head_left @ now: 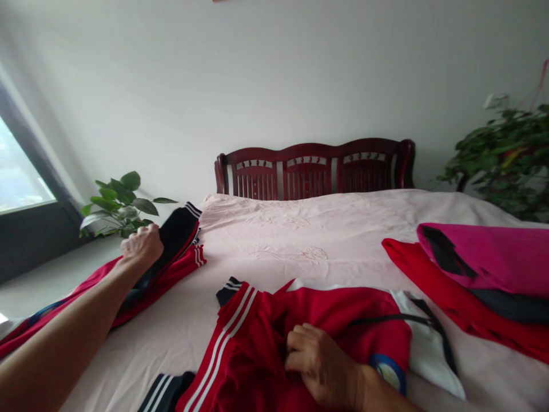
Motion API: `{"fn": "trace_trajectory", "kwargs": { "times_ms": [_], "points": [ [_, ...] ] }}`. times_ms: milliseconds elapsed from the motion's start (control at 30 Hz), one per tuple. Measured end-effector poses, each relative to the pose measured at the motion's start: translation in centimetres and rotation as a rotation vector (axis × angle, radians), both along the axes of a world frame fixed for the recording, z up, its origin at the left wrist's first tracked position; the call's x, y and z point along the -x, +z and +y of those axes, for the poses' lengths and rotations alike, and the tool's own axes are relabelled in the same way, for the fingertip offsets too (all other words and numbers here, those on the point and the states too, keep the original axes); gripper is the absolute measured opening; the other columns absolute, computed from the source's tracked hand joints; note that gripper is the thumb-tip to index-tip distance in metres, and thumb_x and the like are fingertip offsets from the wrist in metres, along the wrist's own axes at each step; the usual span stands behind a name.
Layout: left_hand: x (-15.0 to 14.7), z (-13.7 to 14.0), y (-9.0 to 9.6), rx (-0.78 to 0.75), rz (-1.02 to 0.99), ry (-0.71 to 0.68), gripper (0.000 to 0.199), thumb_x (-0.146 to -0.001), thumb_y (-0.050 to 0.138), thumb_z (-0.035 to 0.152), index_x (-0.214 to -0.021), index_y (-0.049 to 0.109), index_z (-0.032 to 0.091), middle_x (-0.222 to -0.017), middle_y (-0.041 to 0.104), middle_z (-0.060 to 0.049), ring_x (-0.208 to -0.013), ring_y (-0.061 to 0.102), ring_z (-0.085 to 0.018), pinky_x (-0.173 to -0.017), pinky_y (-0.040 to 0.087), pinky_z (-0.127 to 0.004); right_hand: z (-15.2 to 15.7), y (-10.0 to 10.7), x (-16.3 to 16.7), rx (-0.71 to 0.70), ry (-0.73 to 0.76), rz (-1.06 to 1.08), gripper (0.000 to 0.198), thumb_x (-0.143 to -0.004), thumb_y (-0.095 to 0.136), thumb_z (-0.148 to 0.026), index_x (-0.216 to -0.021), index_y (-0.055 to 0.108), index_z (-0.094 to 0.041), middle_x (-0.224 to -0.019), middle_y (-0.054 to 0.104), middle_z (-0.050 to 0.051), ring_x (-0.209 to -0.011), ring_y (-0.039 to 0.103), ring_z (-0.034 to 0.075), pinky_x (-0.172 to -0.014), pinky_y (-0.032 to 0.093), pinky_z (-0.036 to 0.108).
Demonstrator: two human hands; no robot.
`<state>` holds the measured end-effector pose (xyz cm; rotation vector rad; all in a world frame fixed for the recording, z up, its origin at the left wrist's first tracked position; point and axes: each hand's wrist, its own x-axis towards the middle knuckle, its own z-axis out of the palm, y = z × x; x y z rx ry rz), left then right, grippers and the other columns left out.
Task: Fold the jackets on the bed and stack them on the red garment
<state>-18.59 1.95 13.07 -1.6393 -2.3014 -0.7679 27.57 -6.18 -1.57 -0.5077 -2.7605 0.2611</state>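
My left hand (143, 247) is closed at the left edge of the bed, gripping the navy and red jacket (171, 234) that lies there. White stripes ring that jacket's cuffs. In front of me a red jacket (257, 337) lies bunched up, with white-striped edges, navy striped cuffs, a white part and a round blue-edged badge. My right hand (321, 363) has its curled fingers pinched into the middle of this red cloth. Its fingertips are partly hidden in the folds.
A stack of folded clothes, magenta (493, 257) over dark and red (437, 292), lies at the right on the pale pink bedsheet (274, 229). Beyond are a dark wooden headboard (309, 150) and the wall. Leafy plants stand left (118, 200) and right (506, 160).
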Motion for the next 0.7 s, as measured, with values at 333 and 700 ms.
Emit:
{"fn": "trace_trajectory", "kwargs": {
  "times_ms": [333,700],
  "points": [
    [-11.2,1.2,-13.5,0.393,0.054,-0.533,0.030,-0.074,0.066,0.025,-0.104,0.069,0.023,-0.113,0.070,-0.006,-0.107,0.064,-0.023,-0.094,0.047,-0.032,-1.6,1.1,-1.1,-0.012,-0.044,0.045,0.030,-0.080,0.049,-0.009,-0.093,0.064,-0.031,-0.090,0.065,0.001,-0.084,0.056,0.017,-0.074,0.045,0.037],
    [-13.5,4.1,1.1,-0.216,-0.481,-0.288,0.016,-0.089,0.049,0.029,-0.090,0.056,0.016,-0.076,0.063,-0.005,-0.081,0.067,-0.022,-0.069,0.052,-0.033,-1.4,1.7,-1.1,0.141,-0.176,0.347,0.037,-0.087,0.053,-0.025,-0.117,0.061,-0.046,-0.099,0.070,-0.003,-0.092,0.065,0.021,-0.086,0.055,0.041]
  ]
}}
